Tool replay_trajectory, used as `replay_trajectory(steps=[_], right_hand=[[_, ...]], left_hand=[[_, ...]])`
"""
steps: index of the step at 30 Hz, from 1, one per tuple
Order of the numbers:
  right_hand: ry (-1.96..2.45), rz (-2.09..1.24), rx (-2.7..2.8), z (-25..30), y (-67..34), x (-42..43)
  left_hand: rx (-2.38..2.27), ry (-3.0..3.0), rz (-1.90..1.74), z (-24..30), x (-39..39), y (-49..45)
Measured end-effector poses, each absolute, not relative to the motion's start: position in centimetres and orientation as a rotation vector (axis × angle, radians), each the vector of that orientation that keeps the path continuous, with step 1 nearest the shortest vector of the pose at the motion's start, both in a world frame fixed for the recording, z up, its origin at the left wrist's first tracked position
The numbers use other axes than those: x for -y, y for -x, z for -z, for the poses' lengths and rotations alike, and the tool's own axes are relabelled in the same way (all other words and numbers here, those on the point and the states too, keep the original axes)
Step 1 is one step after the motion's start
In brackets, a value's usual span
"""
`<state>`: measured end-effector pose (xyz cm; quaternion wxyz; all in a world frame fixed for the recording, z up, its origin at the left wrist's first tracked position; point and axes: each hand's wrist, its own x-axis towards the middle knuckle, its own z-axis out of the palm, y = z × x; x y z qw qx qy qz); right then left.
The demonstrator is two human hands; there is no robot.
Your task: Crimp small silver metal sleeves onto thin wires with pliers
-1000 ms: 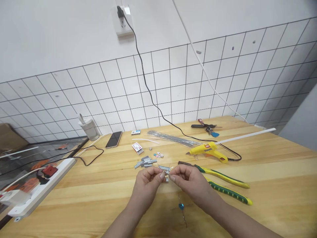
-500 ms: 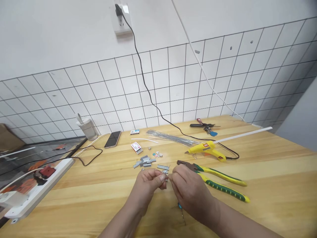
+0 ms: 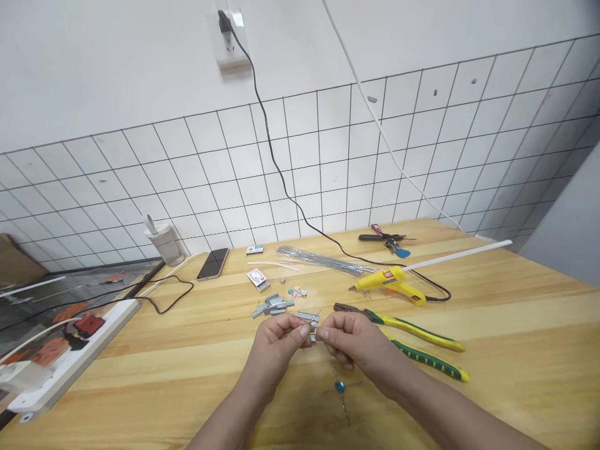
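Note:
My left hand (image 3: 277, 342) is closed in a pinch, thumb against forefinger, at a small silvery bit. My right hand (image 3: 352, 342) pinches close beside it, the two thumbs nearly meeting. What lies between the fingers is mostly covered and too small to name. Just beyond the fingertips are strips of staples (image 3: 307, 316). Below my right hand lies a blue bead (image 3: 339, 387) with thin twisted wires sticking out of it. The pliers (image 3: 417, 331), with green and yellow handles, rest to the right of my right hand.
A yellow glue gun (image 3: 394, 281) with a white stick sits at right. Behind are metal wires (image 3: 323, 259), a staple box (image 3: 259, 280), more staple strips (image 3: 274, 304) and small round beads (image 3: 298, 292). A phone (image 3: 213, 264) and a power strip (image 3: 77, 356) are at left.
My right hand has turned, with its fingers now showing and its thumb nearer my left fingertips. The blue bead has come fully into sight. My left hand has hardly moved.

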<state>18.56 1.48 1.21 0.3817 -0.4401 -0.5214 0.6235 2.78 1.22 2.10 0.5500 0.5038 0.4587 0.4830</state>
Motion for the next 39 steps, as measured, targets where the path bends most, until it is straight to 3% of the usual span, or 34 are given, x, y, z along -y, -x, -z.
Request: replay_trajectory(steps=[4,10,13,17,23,39], right_hand=[[1.175,-1.291,1.543,-1.2,-18.4,-1.0],[0.973,-0.122,2.062,-0.3,-18.2,-0.1],[0.932,0.132,2.12,0.2,-18.0,-0.3],[1.015,-0.176,2.047,0.0,-17.9,-0.9],[1.044,-1.47,1.346,-0.8,-18.9,-1.9],[0.962,-1.777,1.193,-1.0,-18.7,-1.5]], left_hand=[[-1.034,-1.198,-1.049,-2.2,-1.3,-2.5],[-0.852,-1.022,-0.957,-1.7,-1.4,-2.3],[-0.815,-0.902,-0.933,-1.3,-1.5,-2.4],[-0.85,-0.862,-1.024,-0.9,-2.0,-2.4],[-0.992,-1.036,-1.205,-1.9,-2.4,-1.8],[-1.017,-1.138,-1.132,-1.6,-1.4,-2.9]])
